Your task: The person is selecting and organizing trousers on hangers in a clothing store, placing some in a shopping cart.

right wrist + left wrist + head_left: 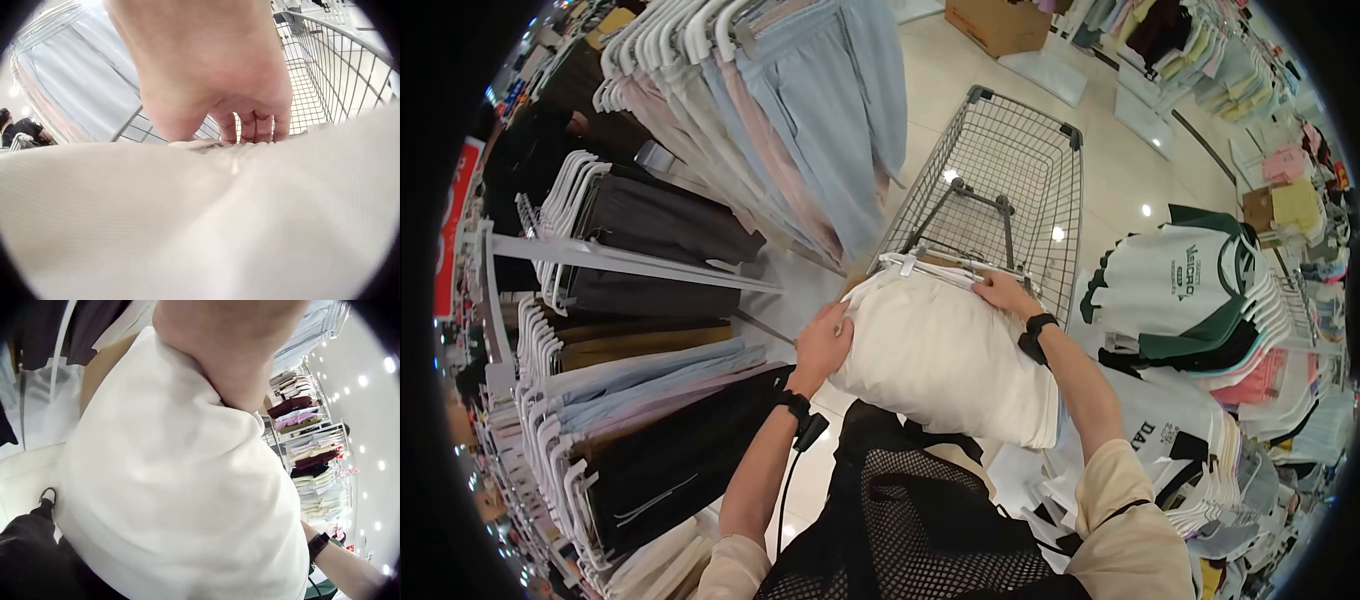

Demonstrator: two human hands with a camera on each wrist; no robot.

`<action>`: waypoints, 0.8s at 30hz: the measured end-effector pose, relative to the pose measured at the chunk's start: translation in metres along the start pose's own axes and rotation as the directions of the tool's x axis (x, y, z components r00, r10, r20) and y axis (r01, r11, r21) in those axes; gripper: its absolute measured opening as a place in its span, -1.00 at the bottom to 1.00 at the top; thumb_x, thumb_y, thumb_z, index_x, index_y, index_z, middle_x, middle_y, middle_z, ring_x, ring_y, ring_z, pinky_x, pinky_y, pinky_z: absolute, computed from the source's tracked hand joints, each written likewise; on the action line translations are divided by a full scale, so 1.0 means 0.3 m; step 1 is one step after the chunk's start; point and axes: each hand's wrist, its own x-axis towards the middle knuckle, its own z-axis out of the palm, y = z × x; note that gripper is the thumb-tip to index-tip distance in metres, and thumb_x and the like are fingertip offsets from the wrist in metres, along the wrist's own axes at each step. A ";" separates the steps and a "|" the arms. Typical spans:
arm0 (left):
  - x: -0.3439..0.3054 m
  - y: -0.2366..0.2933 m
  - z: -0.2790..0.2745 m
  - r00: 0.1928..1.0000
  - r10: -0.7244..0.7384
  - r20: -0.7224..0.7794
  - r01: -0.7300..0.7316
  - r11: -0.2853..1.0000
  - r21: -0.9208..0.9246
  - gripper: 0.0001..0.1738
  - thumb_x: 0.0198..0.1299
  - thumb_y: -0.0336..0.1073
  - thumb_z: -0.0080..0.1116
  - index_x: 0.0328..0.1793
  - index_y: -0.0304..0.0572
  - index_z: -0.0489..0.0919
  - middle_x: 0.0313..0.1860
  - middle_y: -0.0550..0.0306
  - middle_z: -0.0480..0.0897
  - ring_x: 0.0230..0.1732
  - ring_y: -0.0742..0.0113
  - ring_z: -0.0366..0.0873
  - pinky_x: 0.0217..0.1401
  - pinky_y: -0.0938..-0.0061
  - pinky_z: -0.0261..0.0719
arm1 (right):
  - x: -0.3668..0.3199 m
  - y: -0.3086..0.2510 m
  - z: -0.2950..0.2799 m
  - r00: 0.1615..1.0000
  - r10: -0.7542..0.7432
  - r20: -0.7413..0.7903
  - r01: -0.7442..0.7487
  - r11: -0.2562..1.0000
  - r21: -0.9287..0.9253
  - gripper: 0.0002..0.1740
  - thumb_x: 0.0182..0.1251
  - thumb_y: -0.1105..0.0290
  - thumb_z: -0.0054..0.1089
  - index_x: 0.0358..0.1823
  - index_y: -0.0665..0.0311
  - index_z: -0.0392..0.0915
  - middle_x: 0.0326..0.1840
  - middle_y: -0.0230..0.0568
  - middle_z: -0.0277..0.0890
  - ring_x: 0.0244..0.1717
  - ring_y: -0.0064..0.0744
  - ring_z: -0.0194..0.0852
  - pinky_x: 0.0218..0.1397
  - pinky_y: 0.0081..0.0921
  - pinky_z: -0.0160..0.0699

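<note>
A thick bundle of white garments (945, 350) on white hangers (910, 265) is held in front of the person's body. The left hand (824, 345) grips the bundle's left end, and in the left wrist view its fingers are largely hidden behind the white cloth (181, 469). At the top right edge, by the hangers, the right hand (1006, 296) holds on with bent fingers. The right wrist view shows this hand (212, 81) above the cloth (187, 212), fingers curled down over its far edge.
Just beyond the bundle stands a wire shopping cart (1040, 160). Racks of hanging trousers (820, 110) and dark garments (665, 215) line the left. Printed sweatshirts (1170, 275) hang at the right. A cardboard box (998, 26) stands farther back.
</note>
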 end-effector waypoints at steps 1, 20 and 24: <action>-0.003 0.000 0.003 1.000 -0.012 0.004 0.012 1.000 0.006 -0.59 0.46 -0.15 0.12 0.33 -0.10 0.67 0.29 -0.05 0.71 0.12 -0.22 0.72 0.24 0.05 0.67 | 0.000 0.019 0.004 0.998 -0.046 -0.053 0.048 0.998 0.032 -0.48 0.48 0.01 0.31 0.11 0.38 0.62 -0.06 0.05 0.77 -0.07 -0.14 0.73 0.03 -0.26 0.61; -0.314 0.044 -0.120 0.995 0.104 0.011 -0.089 0.900 -0.427 -0.11 0.28 -0.31 0.41 0.69 -0.28 0.26 0.60 -0.21 0.40 0.65 -0.08 0.32 0.71 0.19 0.26 | -0.828 -0.608 -0.235 0.533 -0.666 -0.521 0.758 0.650 -0.055 -0.76 0.15 0.38 0.65 -0.23 0.32 0.78 -0.41 -0.17 0.66 -0.52 -0.33 0.59 -0.45 -0.48 0.51; -0.451 -0.016 -0.202 0.929 0.124 0.349 0.030 0.913 -0.406 -0.33 0.39 -0.18 0.36 0.60 -0.08 0.50 0.61 -0.08 0.45 0.65 -0.02 0.33 0.73 0.15 0.23 | -0.898 -0.876 -0.173 0.446 -0.830 -0.333 0.857 0.504 -0.107 -0.75 0.13 0.38 0.66 -0.21 0.31 0.79 -0.43 -0.25 0.66 -0.56 -0.38 0.57 -0.49 -0.48 0.49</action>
